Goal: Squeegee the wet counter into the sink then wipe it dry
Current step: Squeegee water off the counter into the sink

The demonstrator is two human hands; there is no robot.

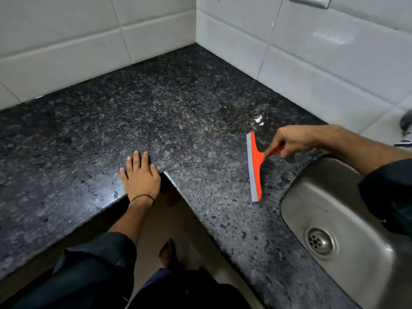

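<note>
Right hand [294, 141] grips squeegee [255, 167]; left hand [140, 177] apart.

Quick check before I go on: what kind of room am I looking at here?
Most likely a home kitchen corner. A dark speckled granite counter runs along white tiled walls, and a stainless steel sink with a drain is set into it. The right hand holds an orange squeegee.

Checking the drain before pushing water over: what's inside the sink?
The steel sink holds only a round drain strainer; the right arm's dark sleeve covers its far side.
</note>
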